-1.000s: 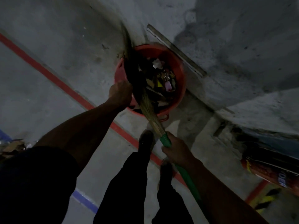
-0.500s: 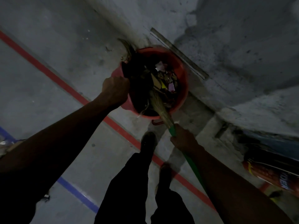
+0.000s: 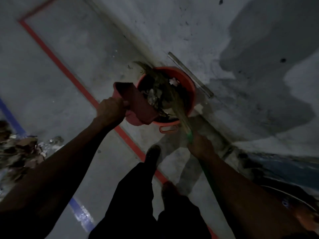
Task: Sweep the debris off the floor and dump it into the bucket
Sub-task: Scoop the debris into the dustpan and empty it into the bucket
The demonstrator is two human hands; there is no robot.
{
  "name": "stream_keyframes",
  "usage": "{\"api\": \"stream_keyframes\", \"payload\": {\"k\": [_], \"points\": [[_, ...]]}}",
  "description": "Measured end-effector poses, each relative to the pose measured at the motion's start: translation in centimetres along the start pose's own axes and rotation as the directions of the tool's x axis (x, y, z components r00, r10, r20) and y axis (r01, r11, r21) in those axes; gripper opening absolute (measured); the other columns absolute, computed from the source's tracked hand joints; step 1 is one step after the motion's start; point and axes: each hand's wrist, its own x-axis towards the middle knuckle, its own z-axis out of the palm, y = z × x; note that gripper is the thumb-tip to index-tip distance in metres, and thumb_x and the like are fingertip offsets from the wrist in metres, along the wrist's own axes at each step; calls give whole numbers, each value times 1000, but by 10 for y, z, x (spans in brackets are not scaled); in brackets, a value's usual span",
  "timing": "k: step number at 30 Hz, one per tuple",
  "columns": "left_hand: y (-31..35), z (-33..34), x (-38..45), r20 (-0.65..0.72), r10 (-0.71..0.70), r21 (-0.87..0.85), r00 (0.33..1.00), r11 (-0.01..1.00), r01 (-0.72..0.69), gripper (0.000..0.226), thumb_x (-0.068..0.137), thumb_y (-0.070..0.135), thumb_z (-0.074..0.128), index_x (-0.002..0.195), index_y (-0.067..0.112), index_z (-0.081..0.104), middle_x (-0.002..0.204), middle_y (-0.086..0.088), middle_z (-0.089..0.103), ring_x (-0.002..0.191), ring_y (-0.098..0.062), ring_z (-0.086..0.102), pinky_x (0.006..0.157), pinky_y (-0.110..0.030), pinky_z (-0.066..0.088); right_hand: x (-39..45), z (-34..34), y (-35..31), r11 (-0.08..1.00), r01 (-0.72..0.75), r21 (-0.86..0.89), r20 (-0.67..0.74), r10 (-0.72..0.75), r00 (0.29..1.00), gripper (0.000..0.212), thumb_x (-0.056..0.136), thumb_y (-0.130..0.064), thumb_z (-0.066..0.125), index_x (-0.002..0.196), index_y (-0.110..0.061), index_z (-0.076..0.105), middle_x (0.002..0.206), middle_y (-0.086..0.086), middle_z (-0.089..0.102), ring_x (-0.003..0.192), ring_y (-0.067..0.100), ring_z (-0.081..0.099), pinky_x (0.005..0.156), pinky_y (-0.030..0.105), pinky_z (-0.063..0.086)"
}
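Note:
A red bucket (image 3: 187, 87) stands on the concrete floor against the wall, with scraps of paper and leaves inside. My left hand (image 3: 111, 109) grips the handle of a red dustpan (image 3: 136, 102) tilted over the bucket's near rim. My right hand (image 3: 200, 146) holds the green handle of a straw broom (image 3: 174, 99), whose bristles reach into the bucket and over the dustpan's mouth. A pile of debris (image 3: 19, 156), dry leaves and shiny wrappers, lies on the floor at the far left.
Red tape (image 3: 72, 77) and blue tape (image 3: 81, 213) lines cross the floor. My two dark shoes (image 3: 152, 152) stand just short of the bucket. A metal strip (image 3: 189, 74) runs along the wall base. Dark and orange objects (image 3: 293, 178) lie at the right.
The dustpan has tipped up and pulled back toward the bucket's near rim, its red inside now showing. The broom bristles have swung across the bucket. The view has shifted, revealing the debris pile at left.

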Motion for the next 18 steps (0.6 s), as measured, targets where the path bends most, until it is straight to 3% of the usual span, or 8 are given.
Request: {"api": "stream_keyframes", "payload": {"k": [2, 4, 7, 11, 14, 18], "points": [[0, 2, -39, -96, -32, 4, 995, 999, 32, 12, 92, 24, 61, 89, 17, 70, 57, -8, 55, 46, -26, 52, 48, -20, 25, -20, -5, 9, 997, 33, -66, -21, -35, 999, 54, 95, -29, 55, 144, -14, 39, 134, 16, 55, 118, 35, 55, 95, 36, 44], [4, 3, -76, -117, -87, -21, 989, 996, 85, 18, 93, 29, 59, 105, 19, 68, 84, -18, 67, 69, -38, 64, 53, -28, 35, -44, -9, 19, 993, 83, -86, -24, -85, 996, 51, 96, -27, 55, 143, -13, 40, 134, 16, 54, 119, 32, 55, 95, 34, 44], [10, 5, -126, -67, -199, -79, 978, 978, 193, 28, 93, 37, 57, 115, 19, 61, 107, -20, 65, 91, -43, 64, 72, -44, 47, -82, -13, 36, 980, 173, -98, -98, -183, 978, 47, 96, -24, 53, 141, -10, 44, 135, 15, 53, 120, 28, 53, 96, 31, 42], [24, 5, -190, -32, -306, -204, 952, 934, 294, 31, 93, 33, 58, 115, 11, 59, 116, -24, 59, 102, -44, 60, 83, -46, 45, -123, -21, 54, 965, 238, -111, -105, -249, 963, 53, 98, -26, 52, 146, -8, 37, 133, 17, 54, 119, 29, 54, 95, 33, 45], [34, -2, -232, 35, -436, -345, 899, 839, 420, 32, 92, 35, 56, 116, 13, 59, 112, -24, 59, 101, -42, 59, 81, -41, 43, -146, -28, 61, 965, 224, 137, -61, -218, 974, 45, 92, -28, 60, 134, -15, 50, 116, 13, 61, 104, 31, 61, 85, 38, 53], [37, -11, -287, 191, -604, -551, 774, 587, 593, 44, 85, 45, 57, 108, 7, 52, 107, -22, 61, 101, -39, 60, 85, -42, 48, -172, -34, 58, 882, 133, 452, 59, -179, 982, 23, 89, -16, 62, 112, -15, 62, 93, 10, 65, 80, 28, 65, 63, 36, 56]]}}
